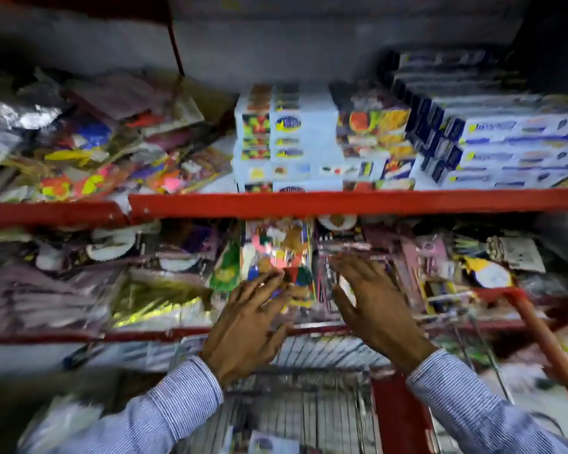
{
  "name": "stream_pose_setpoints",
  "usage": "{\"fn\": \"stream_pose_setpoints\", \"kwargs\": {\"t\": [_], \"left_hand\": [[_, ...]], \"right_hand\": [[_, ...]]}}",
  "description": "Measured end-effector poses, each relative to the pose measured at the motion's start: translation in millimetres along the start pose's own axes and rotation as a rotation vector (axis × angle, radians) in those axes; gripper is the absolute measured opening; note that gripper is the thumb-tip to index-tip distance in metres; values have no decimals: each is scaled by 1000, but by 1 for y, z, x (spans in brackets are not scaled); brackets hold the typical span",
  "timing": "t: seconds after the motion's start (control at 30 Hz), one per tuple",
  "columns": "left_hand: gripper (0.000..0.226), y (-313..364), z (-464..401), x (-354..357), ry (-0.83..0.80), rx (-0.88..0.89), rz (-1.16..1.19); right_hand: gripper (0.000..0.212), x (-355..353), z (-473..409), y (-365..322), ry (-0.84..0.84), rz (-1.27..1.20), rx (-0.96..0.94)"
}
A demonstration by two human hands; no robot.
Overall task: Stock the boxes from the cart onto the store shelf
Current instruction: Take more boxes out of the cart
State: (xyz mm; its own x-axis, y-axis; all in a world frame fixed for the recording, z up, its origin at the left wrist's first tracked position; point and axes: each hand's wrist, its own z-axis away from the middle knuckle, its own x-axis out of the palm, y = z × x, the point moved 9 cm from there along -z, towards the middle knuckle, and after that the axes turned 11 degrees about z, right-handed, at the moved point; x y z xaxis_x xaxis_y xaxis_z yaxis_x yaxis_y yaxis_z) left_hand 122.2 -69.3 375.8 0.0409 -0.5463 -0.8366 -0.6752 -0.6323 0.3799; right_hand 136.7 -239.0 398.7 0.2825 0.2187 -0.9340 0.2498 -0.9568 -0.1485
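On the upper red shelf [341, 204], loose bright packets [89, 152] lay heaped at left, w/ white boxes [289, 139] bearing fruit pics and blue logos stacked mid-shelf, and blue-and-white boxes [512, 142] piled at right. Below, left hand [246, 326] and right hand [374, 306], both in striped sleeves, reached into the lower shelf [79, 335], fingers spread wide on either side of an upright clear packet [276, 257] of coloured bits; blur hid any contact. Wire cart [309, 404] sat beneath w/ red handle [545, 335] at right; grey wall behind.
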Motion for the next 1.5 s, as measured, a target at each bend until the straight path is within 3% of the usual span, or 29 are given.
{"fn": "stream_pose_setpoints", "kwargs": {"t": [0.2, 0.43, 0.57, 0.77, 0.87, 0.97, 1.2, 1.33, 1.5], "left_hand": [[45, -28, 111, 110, -306, -140, 41], [44, -75, 214, 237, -702, -360, 133], [37, -90, 252, 296, -848, -390, 221], [19, -103, 292, 352, -1053, -294, 87], [19, -107, 293, 353, -957, -392, 130], [16, -90, 302, 364, -1115, -151, 65], [34, -100, 297, 368, -1060, -117, -42], [38, -96, 290, 374, -1095, -167, -100], [26, -92, 276, 373, -1079, -267, -45]], "right_hand": [[46, 125, 87, 4, -287, -109, 66], [43, 282, 177, 1, -755, -124, 149], [48, 360, 216, -5, -983, -133, 154], [59, 441, 255, -28, -1194, -51, 20], [64, 461, 259, -37, -1238, -26, -71], [70, 470, 253, -34, -1258, -34, -113], [67, 469, 237, -19, -1165, -22, -139], [55, 466, 235, -19, -1089, -26, -119], [48, 448, 219, -11, -1030, -6, -66]]}}
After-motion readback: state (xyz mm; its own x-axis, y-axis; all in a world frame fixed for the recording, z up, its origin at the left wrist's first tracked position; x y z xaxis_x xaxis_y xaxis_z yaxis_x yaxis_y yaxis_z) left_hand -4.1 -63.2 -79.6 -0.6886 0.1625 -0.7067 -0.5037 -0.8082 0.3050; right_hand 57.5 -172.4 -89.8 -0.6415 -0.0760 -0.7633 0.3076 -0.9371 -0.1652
